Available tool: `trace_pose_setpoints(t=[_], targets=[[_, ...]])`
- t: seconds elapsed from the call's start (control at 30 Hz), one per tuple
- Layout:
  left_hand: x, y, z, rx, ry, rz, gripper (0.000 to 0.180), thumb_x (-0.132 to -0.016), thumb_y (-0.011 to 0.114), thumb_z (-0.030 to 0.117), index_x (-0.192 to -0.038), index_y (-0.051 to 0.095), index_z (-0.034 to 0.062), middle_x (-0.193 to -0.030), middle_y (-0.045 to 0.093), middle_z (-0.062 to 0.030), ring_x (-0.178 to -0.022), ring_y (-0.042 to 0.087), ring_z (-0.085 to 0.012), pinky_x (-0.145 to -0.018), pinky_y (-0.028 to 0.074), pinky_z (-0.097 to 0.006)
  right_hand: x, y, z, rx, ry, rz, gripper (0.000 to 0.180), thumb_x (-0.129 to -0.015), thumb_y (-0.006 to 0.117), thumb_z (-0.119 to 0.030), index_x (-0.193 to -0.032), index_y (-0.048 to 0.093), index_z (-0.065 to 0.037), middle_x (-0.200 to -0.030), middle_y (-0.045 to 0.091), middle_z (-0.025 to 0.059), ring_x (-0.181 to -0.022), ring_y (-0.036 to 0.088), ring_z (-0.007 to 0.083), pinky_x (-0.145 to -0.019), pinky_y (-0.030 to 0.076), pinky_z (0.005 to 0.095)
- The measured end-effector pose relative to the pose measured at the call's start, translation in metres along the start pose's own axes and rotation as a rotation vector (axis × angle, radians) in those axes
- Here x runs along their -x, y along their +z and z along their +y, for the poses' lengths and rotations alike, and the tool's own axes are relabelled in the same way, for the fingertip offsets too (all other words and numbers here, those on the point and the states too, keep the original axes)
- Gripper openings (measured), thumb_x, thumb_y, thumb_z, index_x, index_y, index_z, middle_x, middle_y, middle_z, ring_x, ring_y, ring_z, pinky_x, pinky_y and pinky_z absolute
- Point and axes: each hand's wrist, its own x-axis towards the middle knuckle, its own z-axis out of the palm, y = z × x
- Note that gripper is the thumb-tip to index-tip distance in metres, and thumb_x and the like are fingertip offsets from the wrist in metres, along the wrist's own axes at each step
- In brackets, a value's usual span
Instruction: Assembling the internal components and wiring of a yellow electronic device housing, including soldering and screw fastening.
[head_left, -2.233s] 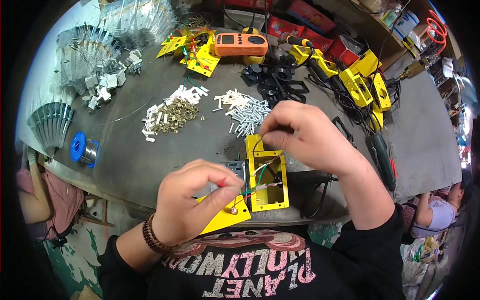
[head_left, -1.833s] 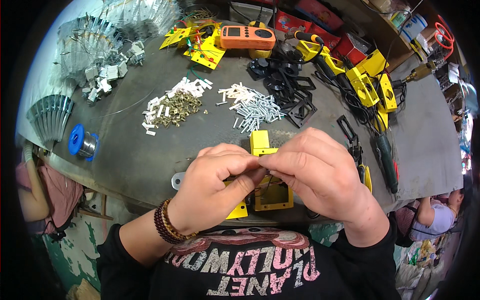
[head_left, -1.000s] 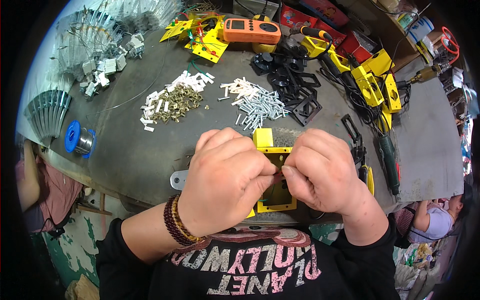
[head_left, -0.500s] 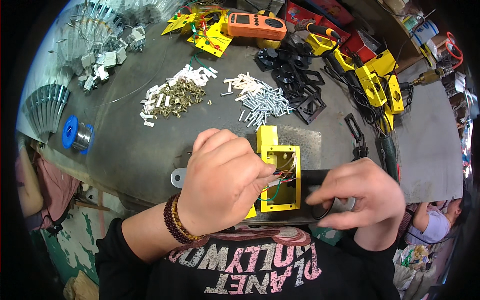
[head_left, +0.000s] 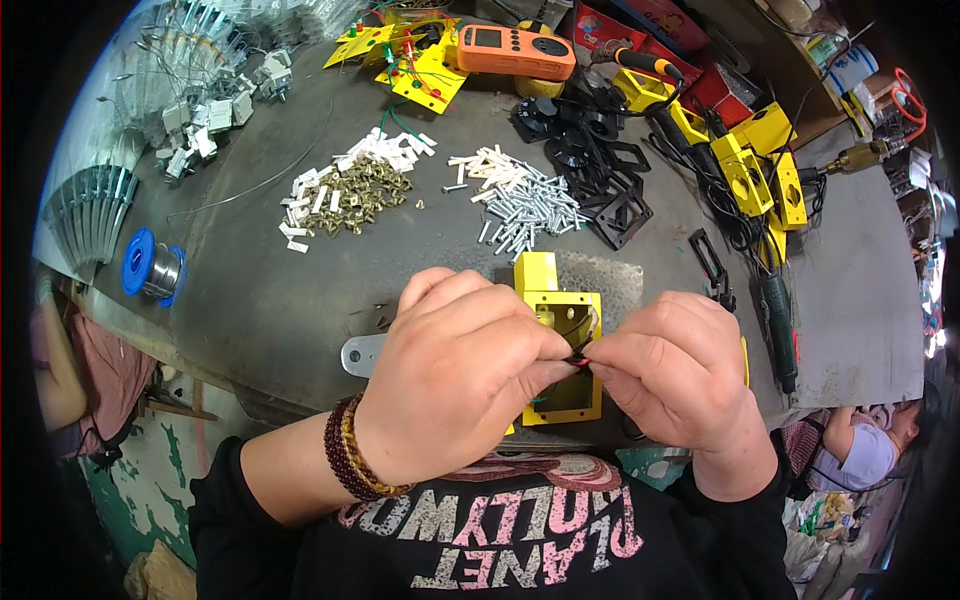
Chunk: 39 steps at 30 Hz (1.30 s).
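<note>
A yellow metal box (head_left: 592,407) with an open front lies at the table's near edge, wires inside it. Over its opening, my left hand (head_left: 470,355) pinches thin wires between thumb and forefinger. My right hand (head_left: 675,365) meets it there, its fingertips closed on the dark and red wire ends (head_left: 578,360). The fingers cover most of the wires, so I cannot tell exactly which strands each hand has. A bit of green wire (head_left: 541,400) shows below my left fingertips. Left of the box, a grey metal plate with a hole (head_left: 358,354) is partly hidden behind my left hand.
Beyond my hands lie piles of brass screws (head_left: 365,195), silver screws (head_left: 530,212) and white sleeves (head_left: 375,150). Black plastic frames (head_left: 615,205) and yellow housings (head_left: 745,175) are at the right, a solder spool (head_left: 155,268) at the left. An orange meter (head_left: 512,52) stands at the back.
My right hand has moved left, from beside the box to the wires, and its fingers have closed in a pinch. My left hand has shifted slightly right.
</note>
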Motion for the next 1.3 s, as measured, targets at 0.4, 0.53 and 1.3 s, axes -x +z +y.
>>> trace_pose_setpoints(t=[0.4, 0.53, 1.3], targets=[[0.001, 0.003, 0.008, -0.203, 0.175, 0.081, 0.016, -0.072, 0.078, 0.014, -0.086, 0.072, 0.0126, -0.080, 0.063, 0.0013, -0.077, 0.058, -0.0198, -0.082, 0.041, -0.043, -0.002, -0.013, -0.009, -0.353, 0.302, -0.148, 0.012, -0.075, 0.075, -0.005, -0.085, 0.069, -0.007, -0.071, 0.060, 0.0085, -0.060, 0.062, 0.0267, -0.053, 0.049, 0.0346], [0.004, 0.004, 0.010, -0.286, 0.217, 0.077, 0.012, -0.073, 0.074, 0.015, -0.085, 0.072, 0.0146, -0.081, 0.064, 0.0039, -0.078, 0.057, -0.0174, -0.086, 0.040, -0.044, -0.004, -0.020, -0.011, -0.408, 0.382, -0.207, 0.010, -0.076, 0.073, -0.004, -0.085, 0.069, -0.006, -0.071, 0.060, 0.0086, -0.059, 0.060, 0.0259, -0.052, 0.047, 0.0334], [-0.001, -0.001, 0.027, -0.223, 0.122, -0.084, 0.020, -0.070, 0.075, 0.012, -0.088, 0.069, 0.0049, -0.084, 0.061, -0.0009, -0.076, 0.057, -0.0229, -0.071, 0.044, -0.038, 0.005, -0.010, -0.021, -0.194, 0.275, -0.139, 0.013, -0.072, 0.071, -0.002, -0.084, 0.065, -0.006, -0.066, 0.055, 0.0073, -0.051, 0.058, 0.0243, -0.046, 0.046, 0.0348]])
